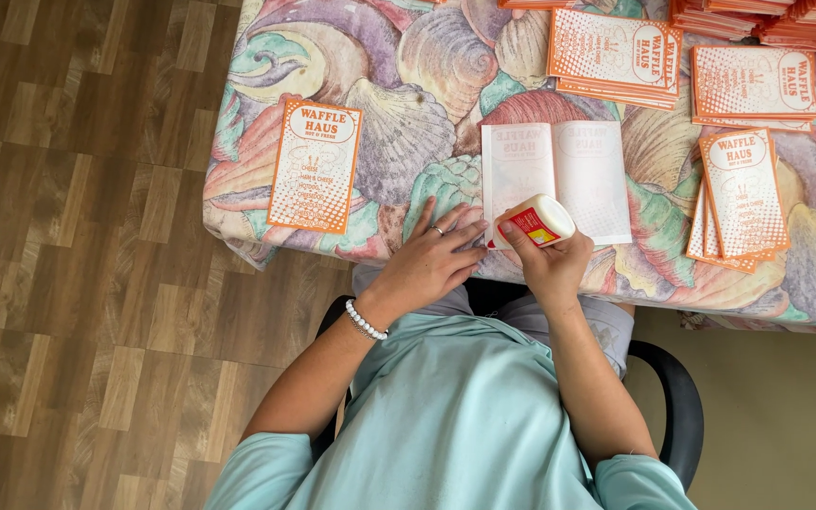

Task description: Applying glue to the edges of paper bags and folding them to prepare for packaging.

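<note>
The right hand [552, 262] holds a white glue bottle [538, 219] with a red label, its grip wrapped around the lower body. The bottle lies tilted — its long axis runs from the hand up and to the left, and the end nearest the paper sits at the near edge of the unfolded paper sheet [559, 179]. That sheet lies flat on the table [427, 94], printed side down, a fold line running down its middle away from the person; it sits directly ahead of the right hand, touching or almost touching the bottle's tip.

The left hand [432, 260] rests flat, fingers spread, on the table's near edge just left of the sheet, its fingertips at the sheet's lower left corner. It holds nothing — the grip is wide and pressed down on the cloth. Of the two hands, the right is the one over the sheet; the left lies beside it.

To the left, well apart, lies a single orange printed bag [314, 166]. To the right, near the sheet, a small fanned pile of orange bags [740, 194]; further back, more stacks [616, 52] near the far edge. The seashell-patterned cloth between the sheet and the single bag is bare. The table's near edge runs just under both wrists.
</note>
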